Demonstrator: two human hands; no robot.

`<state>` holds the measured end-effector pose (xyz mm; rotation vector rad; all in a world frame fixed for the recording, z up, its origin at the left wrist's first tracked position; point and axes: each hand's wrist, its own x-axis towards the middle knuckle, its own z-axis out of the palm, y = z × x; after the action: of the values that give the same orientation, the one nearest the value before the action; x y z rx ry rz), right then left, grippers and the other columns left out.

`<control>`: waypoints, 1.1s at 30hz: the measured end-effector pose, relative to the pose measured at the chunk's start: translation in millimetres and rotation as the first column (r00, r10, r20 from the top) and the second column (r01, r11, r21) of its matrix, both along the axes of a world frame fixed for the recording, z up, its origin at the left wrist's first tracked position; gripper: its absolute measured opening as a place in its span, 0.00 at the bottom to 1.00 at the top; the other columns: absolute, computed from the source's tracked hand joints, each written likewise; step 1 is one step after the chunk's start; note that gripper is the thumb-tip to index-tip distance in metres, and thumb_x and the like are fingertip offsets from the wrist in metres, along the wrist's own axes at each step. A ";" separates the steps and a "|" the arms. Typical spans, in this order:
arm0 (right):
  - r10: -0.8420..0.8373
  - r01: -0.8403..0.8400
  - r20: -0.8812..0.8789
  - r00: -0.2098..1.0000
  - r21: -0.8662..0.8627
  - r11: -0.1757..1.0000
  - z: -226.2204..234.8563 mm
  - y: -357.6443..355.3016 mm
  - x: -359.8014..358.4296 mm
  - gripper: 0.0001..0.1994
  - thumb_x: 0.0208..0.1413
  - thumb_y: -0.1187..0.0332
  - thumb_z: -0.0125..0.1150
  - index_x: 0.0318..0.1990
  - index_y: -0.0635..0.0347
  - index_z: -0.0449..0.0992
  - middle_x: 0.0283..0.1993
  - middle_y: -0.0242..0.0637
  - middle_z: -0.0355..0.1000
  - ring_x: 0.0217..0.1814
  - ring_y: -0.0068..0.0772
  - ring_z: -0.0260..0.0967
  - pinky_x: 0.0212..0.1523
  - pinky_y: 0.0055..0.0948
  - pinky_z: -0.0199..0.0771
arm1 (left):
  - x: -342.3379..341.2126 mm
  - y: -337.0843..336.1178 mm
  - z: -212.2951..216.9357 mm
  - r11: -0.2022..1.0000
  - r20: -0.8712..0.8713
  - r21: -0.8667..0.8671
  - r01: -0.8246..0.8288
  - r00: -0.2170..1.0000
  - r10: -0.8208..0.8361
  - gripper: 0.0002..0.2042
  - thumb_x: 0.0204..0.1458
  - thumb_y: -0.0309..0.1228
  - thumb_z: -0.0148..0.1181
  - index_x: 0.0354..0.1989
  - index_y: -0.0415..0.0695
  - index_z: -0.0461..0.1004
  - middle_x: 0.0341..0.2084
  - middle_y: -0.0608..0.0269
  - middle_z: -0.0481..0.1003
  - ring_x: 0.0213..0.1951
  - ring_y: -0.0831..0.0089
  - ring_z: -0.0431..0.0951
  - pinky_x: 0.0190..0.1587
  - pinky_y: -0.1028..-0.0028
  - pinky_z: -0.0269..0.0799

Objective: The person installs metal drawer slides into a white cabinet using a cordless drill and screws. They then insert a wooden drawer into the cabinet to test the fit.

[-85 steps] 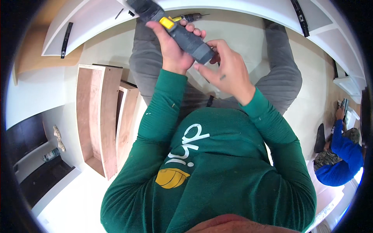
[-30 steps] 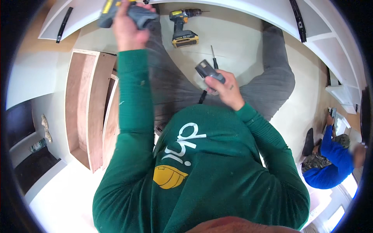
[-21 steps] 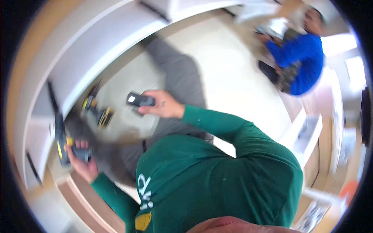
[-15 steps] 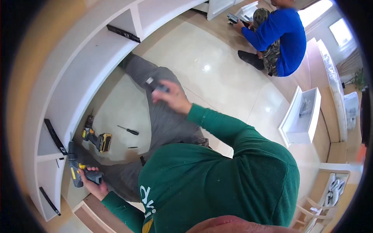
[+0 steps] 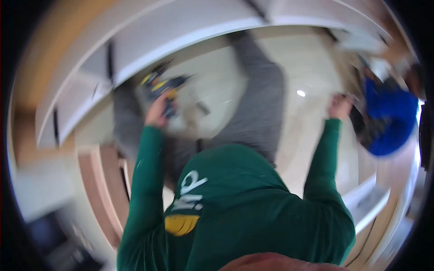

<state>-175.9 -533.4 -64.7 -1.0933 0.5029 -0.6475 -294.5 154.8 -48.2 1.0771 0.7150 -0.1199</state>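
Observation:
A black and yellow power drill (image 5: 171, 86) is in my left hand (image 5: 156, 112), its fingers closed round the grip. It is blurred and overlaps a second power drill (image 5: 149, 81) on the floor, between my spread legs and the white cabinet. My right hand (image 5: 340, 107) is stretched out to the right, past my leg, near the co-worker. Its fingers are closed. A small dark shape shows at the fingertips, too smeared to name. A screwdriver (image 5: 201, 107) lies blurred on the floor to the right of the held drill.
The long white cabinet (image 5: 181, 32), with dark drawer slides (image 5: 110, 61), curves across the far side. A person in blue (image 5: 391, 115) crouches at the right. A white drawer (image 5: 373, 205) stands at the lower right. Brown boards (image 5: 101, 189) lie at my left.
My view has swung left. My right hand has moved from over my leg, with a dark object in it, out to the right. The left hand still holds the drill, now nearer the other one.

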 end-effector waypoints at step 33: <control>-0.352 0.304 -0.286 0.891 -0.199 0.932 -11.4 -93.0 113.6 0.22 0.48 0.72 0.65 0.51 0.59 0.67 0.42 0.37 0.73 0.41 0.34 0.76 0.39 0.37 0.81 | 184.5 -12.9 -117.2 0.859 -0.454 0.303 0.413 0.855 -0.251 0.31 0.55 0.66 0.59 0.55 0.53 0.73 0.39 0.65 0.79 0.38 0.65 0.81 0.35 0.54 0.79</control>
<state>-62.2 -626.4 -76.2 -1.2753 0.9468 -0.8203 -110.0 141.9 -165.4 1.5899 0.9340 -0.5366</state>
